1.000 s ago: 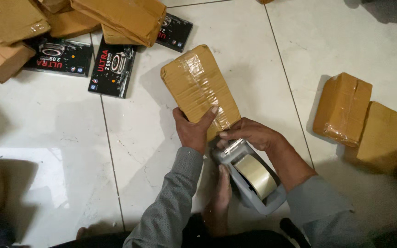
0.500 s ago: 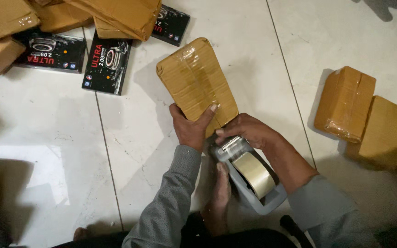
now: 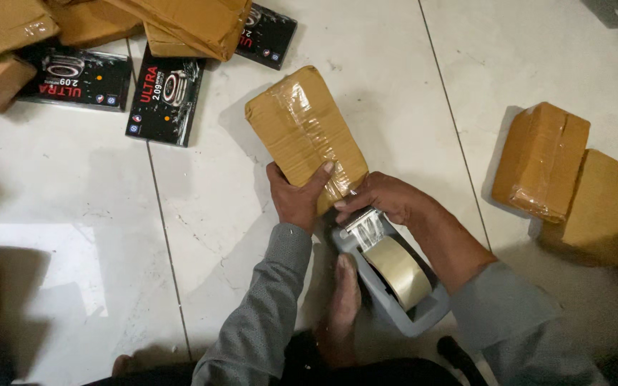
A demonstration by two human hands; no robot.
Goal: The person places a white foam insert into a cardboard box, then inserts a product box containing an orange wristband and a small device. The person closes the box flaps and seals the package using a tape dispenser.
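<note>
Parcel [image 3: 307,136] unmoved; left hand [image 3: 296,198] stays gripping, right hand [image 3: 384,200] stays at dispenser [image 3: 395,275].

This looks like a home packing spot for parcels, worked on a white tiled floor [image 3: 73,214]. Brown paper-wrapped, taped parcels [image 3: 541,161] lie about, 3 flat black product boxes [image 3: 166,96] wait unwrapped, and a grey tape dispenser [image 3: 391,275] sits among them.

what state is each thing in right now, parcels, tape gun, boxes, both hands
brown parcel: wrapped, taped, flat on the floor
left hand: gripping the parcel's near end
right hand: on the tape dispenser's front
tape dispenser: roll loaded, at the parcel's edge
wrapped parcels: sealed, set aside
black boxes: unwrapped, lying flat
</note>
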